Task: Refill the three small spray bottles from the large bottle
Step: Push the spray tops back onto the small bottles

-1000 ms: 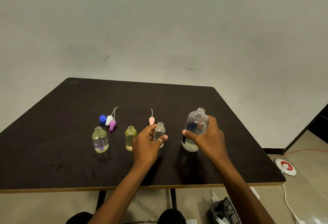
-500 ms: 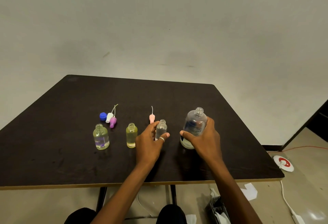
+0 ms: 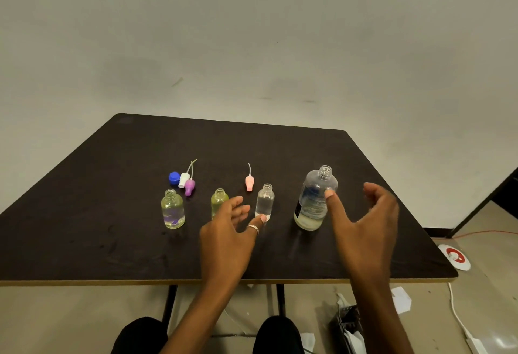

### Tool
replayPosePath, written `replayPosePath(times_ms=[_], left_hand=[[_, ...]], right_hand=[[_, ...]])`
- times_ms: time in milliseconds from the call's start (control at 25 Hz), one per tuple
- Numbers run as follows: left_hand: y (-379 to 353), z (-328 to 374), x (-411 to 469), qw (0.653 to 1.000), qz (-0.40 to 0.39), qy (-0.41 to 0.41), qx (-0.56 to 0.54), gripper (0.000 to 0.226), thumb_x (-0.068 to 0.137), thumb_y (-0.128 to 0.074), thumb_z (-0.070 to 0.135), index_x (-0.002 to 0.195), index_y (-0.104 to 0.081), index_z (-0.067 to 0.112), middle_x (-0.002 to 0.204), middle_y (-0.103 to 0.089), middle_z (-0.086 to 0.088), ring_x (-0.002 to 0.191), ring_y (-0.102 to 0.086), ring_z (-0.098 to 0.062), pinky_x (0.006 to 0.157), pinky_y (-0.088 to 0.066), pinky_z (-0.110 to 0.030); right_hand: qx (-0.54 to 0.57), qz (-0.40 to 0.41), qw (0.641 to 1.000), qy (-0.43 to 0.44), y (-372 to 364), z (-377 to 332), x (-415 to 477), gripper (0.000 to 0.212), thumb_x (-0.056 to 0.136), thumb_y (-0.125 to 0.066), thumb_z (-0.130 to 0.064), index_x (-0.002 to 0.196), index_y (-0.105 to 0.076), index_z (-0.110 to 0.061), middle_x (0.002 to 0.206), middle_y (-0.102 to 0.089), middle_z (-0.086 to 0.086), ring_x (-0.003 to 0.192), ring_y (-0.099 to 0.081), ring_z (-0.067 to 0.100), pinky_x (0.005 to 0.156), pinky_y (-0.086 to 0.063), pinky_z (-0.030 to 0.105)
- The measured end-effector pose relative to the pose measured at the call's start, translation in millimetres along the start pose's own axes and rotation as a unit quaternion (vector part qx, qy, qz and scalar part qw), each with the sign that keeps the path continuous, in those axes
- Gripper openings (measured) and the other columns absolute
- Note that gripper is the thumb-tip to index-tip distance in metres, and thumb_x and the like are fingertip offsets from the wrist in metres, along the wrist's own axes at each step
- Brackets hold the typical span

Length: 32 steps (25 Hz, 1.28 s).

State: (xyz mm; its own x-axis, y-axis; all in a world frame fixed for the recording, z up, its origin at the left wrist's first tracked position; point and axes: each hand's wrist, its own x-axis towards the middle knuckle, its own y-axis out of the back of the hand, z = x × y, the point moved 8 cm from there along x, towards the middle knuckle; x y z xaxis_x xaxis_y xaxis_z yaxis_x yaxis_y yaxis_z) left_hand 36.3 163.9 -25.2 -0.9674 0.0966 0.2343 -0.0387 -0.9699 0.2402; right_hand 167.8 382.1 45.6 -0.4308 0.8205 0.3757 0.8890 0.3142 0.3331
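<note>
Three small uncapped bottles stand in a row on the dark table (image 3: 84, 213): a clear one with purple-tinted liquid (image 3: 172, 209), a yellowish one (image 3: 218, 201) and a clear one (image 3: 265, 201). The large clear bottle (image 3: 315, 198) stands uncapped to their right, with a little liquid at its bottom. My left hand (image 3: 229, 230) hovers open just in front of the yellowish and clear small bottles, thumb tip near the clear one's base. My right hand (image 3: 364, 222) is open beside the large bottle, its thumb tip still against the bottle's side.
Behind the row lie a blue cap (image 3: 174, 178), a white spray head (image 3: 184, 179), a purple spray head (image 3: 189, 187) and a pink spray head (image 3: 249, 182), each with a thin tube. On the floor at right are a red-and-white disc (image 3: 454, 257), a cable and paper scraps.
Both hands have let go: the left released the small clear bottle and the right opened away from the large bottle. Both bottles now stand on the table.
</note>
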Motion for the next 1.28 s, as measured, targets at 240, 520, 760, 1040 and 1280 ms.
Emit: replayPosePath(times_ms=[240, 520, 760, 1040, 1280], left_hand=[[69, 9, -3, 0.995, 0.087, -0.058, -0.005, 0.042, 0.078, -0.080, 0.024, 0.117, -0.067, 0.024, 0.097, -0.070, 0.017, 0.092, -0.066, 0.009, 0.076, -0.049, -0.003], [121, -29, 24, 0.987, 0.142, -0.040, 0.062, 0.075, 0.072, -0.084, 0.034, 0.137, -0.050, 0.019, 0.132, -0.055, 0.003, 0.121, -0.052, -0.012, 0.093, -0.043, -0.021], [112, -68, 50, 0.997, 0.055, 0.014, 0.054, 0.096, 0.067, -0.086, 0.042, 0.148, -0.037, 0.023, 0.149, -0.045, 0.003, 0.135, -0.044, -0.015, 0.104, -0.039, -0.027], [111, -89, 51, 0.998, 0.046, 0.031, 0.020, 0.090, 0.068, -0.086, 0.040, 0.146, -0.041, 0.027, 0.143, -0.051, 0.008, 0.129, -0.049, -0.008, 0.103, -0.044, -0.027], [108, -86, 50, 0.997, 0.064, -0.008, 0.032, 0.077, 0.071, -0.086, 0.035, 0.139, -0.051, 0.023, 0.131, -0.061, 0.010, 0.117, -0.058, -0.004, 0.090, -0.045, -0.008]], right_hand=[[0.044, -0.074, 0.988, 0.130, -44, -79, -21, 0.026, 0.083, -0.070, -0.037, 0.102, -0.052, -0.031, 0.101, -0.056, -0.012, 0.092, -0.056, 0.003, 0.073, -0.045, 0.013], [-0.055, -0.312, 0.913, 0.258, -176, -140, -28, 0.018, 0.084, -0.070, -0.032, 0.099, -0.068, -0.023, 0.092, -0.068, -0.010, 0.080, -0.062, 0.003, 0.075, -0.053, 0.021], [-0.206, -0.470, 0.775, 0.369, -298, -152, -33, 0.028, 0.083, -0.071, -0.024, 0.110, -0.068, -0.015, 0.106, -0.070, 0.001, 0.093, -0.064, 0.014, 0.086, -0.053, 0.031], [-0.368, -0.518, 0.667, 0.389, -382, -115, -46, 0.047, 0.073, -0.078, -0.038, 0.108, -0.067, -0.009, 0.100, -0.070, 0.008, 0.091, -0.065, 0.026, 0.081, -0.056, 0.040], [-0.402, -0.544, 0.637, 0.369, -400, -101, -55, 0.050, 0.072, -0.079, -0.043, 0.106, -0.067, -0.007, 0.094, -0.071, 0.008, 0.084, -0.065, 0.022, 0.078, -0.056, 0.036]])
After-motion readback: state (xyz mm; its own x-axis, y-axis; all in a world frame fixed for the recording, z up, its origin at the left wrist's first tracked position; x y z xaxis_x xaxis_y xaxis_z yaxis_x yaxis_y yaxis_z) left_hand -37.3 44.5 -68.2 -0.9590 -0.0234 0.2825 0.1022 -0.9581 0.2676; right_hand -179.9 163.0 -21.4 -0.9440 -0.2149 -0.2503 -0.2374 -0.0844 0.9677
